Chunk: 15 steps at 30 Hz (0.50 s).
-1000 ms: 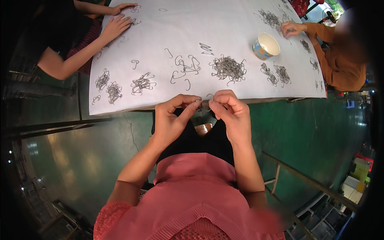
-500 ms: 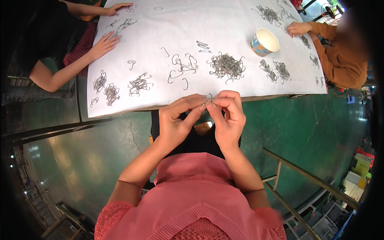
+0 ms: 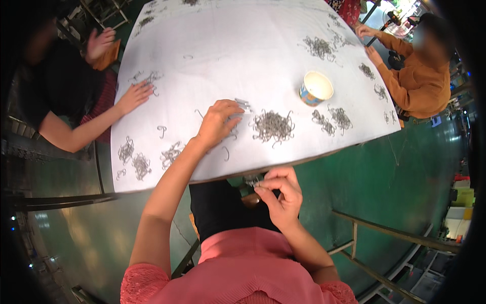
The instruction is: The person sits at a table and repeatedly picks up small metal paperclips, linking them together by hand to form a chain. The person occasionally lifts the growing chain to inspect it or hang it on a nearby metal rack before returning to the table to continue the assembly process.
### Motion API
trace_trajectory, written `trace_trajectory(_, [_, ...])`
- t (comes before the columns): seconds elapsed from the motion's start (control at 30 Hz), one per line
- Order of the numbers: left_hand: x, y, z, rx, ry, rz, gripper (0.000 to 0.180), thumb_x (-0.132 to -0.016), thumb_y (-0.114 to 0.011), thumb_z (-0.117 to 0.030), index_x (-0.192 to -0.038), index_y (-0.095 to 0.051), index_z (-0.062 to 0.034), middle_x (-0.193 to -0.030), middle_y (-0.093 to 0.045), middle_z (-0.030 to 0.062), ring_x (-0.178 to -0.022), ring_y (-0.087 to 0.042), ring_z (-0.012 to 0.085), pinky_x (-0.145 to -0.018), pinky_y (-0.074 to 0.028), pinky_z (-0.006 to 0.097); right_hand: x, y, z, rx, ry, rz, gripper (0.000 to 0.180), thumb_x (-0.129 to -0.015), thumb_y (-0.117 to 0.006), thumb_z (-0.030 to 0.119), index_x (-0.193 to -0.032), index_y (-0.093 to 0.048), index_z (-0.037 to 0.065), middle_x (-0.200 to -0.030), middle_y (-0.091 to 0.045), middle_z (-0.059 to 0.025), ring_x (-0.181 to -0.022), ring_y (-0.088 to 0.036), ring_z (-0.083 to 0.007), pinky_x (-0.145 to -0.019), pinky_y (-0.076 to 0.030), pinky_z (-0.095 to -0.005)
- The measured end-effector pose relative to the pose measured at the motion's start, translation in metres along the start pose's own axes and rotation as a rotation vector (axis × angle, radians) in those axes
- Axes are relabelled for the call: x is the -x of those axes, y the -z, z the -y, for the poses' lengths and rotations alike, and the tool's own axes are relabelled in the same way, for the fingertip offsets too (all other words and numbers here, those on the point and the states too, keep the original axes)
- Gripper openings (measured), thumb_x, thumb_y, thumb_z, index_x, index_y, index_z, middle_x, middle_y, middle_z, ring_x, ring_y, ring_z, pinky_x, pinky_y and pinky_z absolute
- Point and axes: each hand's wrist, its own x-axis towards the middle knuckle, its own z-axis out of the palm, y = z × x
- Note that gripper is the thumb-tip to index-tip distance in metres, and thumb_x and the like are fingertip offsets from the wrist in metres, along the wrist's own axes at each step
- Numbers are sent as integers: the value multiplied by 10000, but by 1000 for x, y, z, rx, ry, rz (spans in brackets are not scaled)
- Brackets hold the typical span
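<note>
My left hand (image 3: pixel 217 124) reaches over the white-covered table, fingers apart and bent down. Its fingertips are at a few slim metal pieces (image 3: pixel 243 104) that lie side by side; whether it touches them I cannot tell. Under that hand lie loose bent wire hooks (image 3: pixel 226 153), partly hidden by it. My right hand (image 3: pixel 283 197) is below the table's front edge, thumb and fingers pinched on a small wire hook (image 3: pixel 256 183), its shape hard to make out. A dense pile of grey wire hooks (image 3: pixel 273 126) lies right of my left hand.
A paper tub (image 3: pixel 316 88) stands on the table (image 3: pixel 202 81) amid more hook piles (image 3: pixel 340 117). At the left a co-worker's hand (image 3: pixel 135 97) rests on hooks; another person in a brown sleeve (image 3: pixel 390 76) sits at the right. A metal rail (image 3: pixel 395 233) runs at lower right.
My left hand has left the right hand and moved forward over the table to the slim pieces. My right hand stays low with its pinch. The left co-worker has lifted one hand away.
</note>
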Motion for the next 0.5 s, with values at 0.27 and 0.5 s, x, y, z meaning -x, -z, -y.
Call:
trace_trajectory(0.27, [-40, -8, 44, 8, -227, 316, 261, -789, -698, -193, -1038, -662, -125, -1150, -578, 72, -1140, -501, 262, -969, -381, 397, -6, 14, -3, 0, -71, -43, 118, -730, -735, -39, -825, -672, -6, -911, -572, -86, -741, -563, -147, -617, -457, -241])
trace_trajectory(0.5, [-68, -9, 58, -81, -461, 430, 222, -858, -639, -261, -1044, -609, -145, -1137, -550, 56, -1137, -470, 251, -955, -382, 393, -23, 29, -7, 85, -99, -28, 143, -701, -761, -27, -817, -683, 1, -901, -578, -85, -761, -567, -173, -659, -461, -254])
